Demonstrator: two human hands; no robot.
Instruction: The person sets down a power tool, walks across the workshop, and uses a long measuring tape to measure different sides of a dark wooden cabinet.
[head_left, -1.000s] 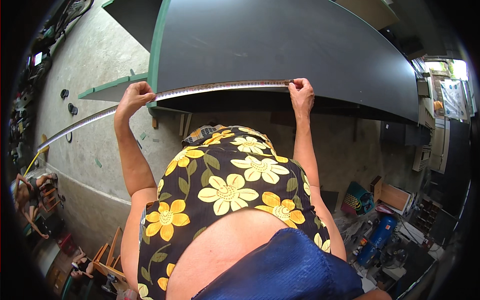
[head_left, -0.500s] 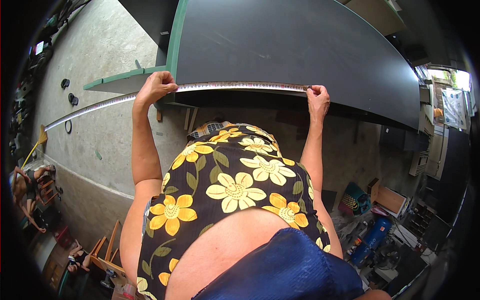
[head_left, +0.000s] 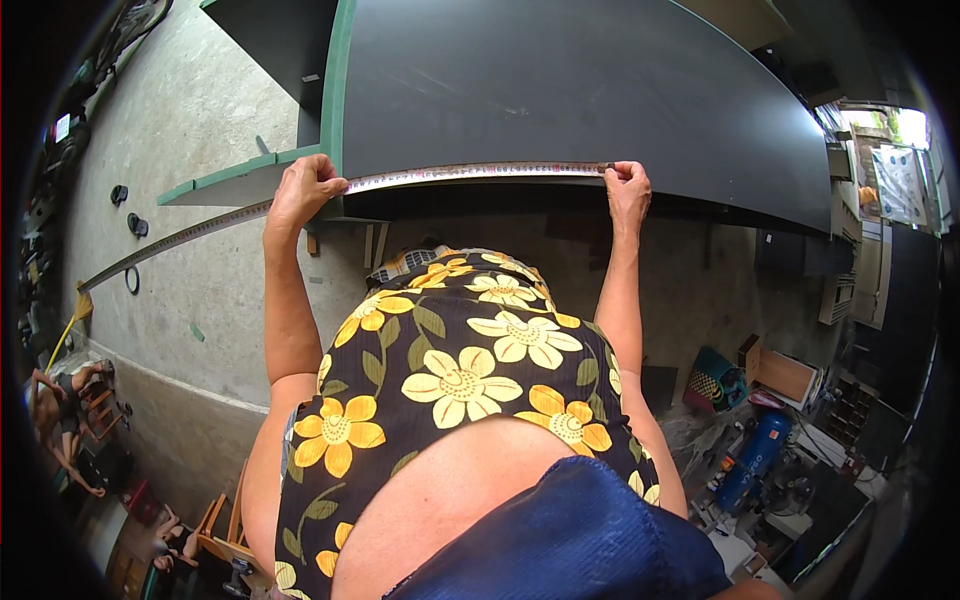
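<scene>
Your left hand (head_left: pixel 303 188) is closed on the measuring tape (head_left: pixel 470 174), pinching it against the near left corner of the dark panel (head_left: pixel 560 90). Your right hand (head_left: pixel 628 190) is closed on the tape's end, pressing it to the panel's near edge, further right. The two hands are well apart, with the tape stretched taut between them along that near edge.

Left of your left hand, the tape runs on past the corner, out over the concrete floor (head_left: pixel 190 110) toward the left rim of the view.

The panel has a green edge strip (head_left: pixel 335 90) on its left side. A second green-edged board (head_left: pixel 240 175) projects leftward just beyond your left hand.

A blue cylinder (head_left: pixel 750 460) and a cardboard box (head_left: pixel 780 372) stand on the floor at lower right.
</scene>
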